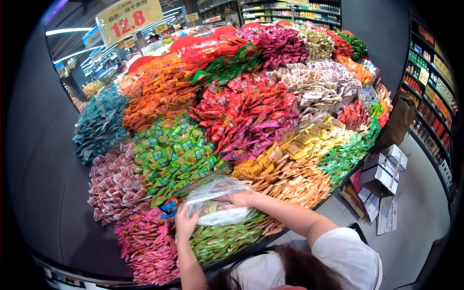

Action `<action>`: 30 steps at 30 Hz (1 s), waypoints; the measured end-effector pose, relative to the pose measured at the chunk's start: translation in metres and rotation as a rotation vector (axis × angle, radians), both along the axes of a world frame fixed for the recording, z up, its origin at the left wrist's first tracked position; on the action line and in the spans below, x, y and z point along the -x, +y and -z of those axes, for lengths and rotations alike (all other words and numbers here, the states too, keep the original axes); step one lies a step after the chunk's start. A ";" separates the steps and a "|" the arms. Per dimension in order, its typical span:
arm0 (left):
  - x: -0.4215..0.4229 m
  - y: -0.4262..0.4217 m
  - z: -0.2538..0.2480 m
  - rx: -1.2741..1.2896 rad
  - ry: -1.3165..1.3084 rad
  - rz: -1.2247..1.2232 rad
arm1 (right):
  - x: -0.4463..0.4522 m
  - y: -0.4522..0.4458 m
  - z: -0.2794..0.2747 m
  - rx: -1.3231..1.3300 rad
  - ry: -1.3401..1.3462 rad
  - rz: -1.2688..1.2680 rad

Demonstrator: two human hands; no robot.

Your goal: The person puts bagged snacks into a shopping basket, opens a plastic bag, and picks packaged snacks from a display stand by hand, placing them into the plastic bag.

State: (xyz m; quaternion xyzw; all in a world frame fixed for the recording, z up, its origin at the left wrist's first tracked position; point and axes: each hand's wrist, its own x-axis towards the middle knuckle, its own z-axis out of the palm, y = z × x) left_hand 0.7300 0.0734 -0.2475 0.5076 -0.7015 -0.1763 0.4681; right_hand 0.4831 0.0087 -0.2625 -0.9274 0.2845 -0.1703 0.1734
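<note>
A clear plastic bag (220, 186) lies over the green snack packets (227, 241) at the front of the display, with some green packets showing through its film. My left hand (186, 222) grips the bag's left edge, fingers bent against the plastic. From the right, my right hand (237, 199) reaches into the bag, its fingers pointing left. The shiny film blurs those fingertips, so what they hold, if anything, is unclear. A blue and red packet (170, 207) sits just above my left hand. Pink packets (147, 246) are heaped left of my left wrist.
Heaps of green (171, 150), red (241, 106), orange (159, 92) and yellow packets (314, 137) rise toward the back. A price sign (128, 21) hangs at upper left. Cardboard boxes (381, 174) stand on the floor at right, near stocked shelves (427, 92).
</note>
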 end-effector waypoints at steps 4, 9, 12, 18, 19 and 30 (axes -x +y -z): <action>0.002 0.004 -0.006 -0.044 0.012 -0.017 | 0.001 -0.003 -0.002 -0.006 0.008 -0.017; 0.000 0.005 0.001 -0.003 0.007 -0.055 | -0.001 0.001 -0.003 -0.091 0.009 0.023; -0.002 0.003 0.005 -0.050 0.051 -0.035 | 0.000 -0.001 0.001 -0.121 -0.024 0.015; -0.001 0.002 0.008 -0.041 0.069 -0.033 | 0.000 0.000 -0.001 -0.156 -0.013 0.016; -0.002 0.002 0.009 -0.033 0.069 -0.038 | 0.000 0.000 0.000 -0.161 -0.036 0.008; -0.001 0.005 0.010 -0.047 0.115 -0.054 | -0.001 0.003 -0.006 -0.203 0.031 0.004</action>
